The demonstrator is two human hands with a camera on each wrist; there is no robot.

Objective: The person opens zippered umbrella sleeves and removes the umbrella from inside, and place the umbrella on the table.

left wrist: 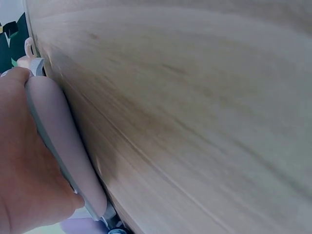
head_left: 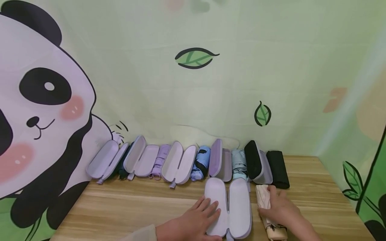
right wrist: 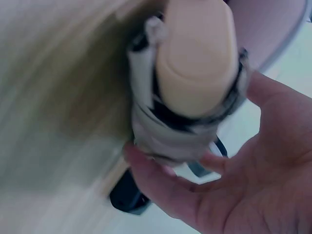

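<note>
An opened pale lilac zip case (head_left: 240, 207) lies on the wooden table, its two halves spread side by side. My left hand (head_left: 194, 219) rests on the left half with fingers extended; the left wrist view shows that hand (left wrist: 29, 156) along the case's side (left wrist: 63, 131). Just right of the case, a folded cream compact umbrella (head_left: 263, 197) points away from me, its beige handle (right wrist: 197, 58) nearest. Thumb and fingers of my right hand (head_left: 284, 209) grip the umbrella around its fabric.
Behind stands a row of similar opened cases (head_left: 178, 164) alternating with folded umbrellas, among them a purple one (head_left: 161, 160), a blue one (head_left: 201, 162), a grey-blue one (head_left: 239, 164) and a black one (head_left: 278, 169). A panda-print cloth (head_left: 135, 67) hangs behind the table.
</note>
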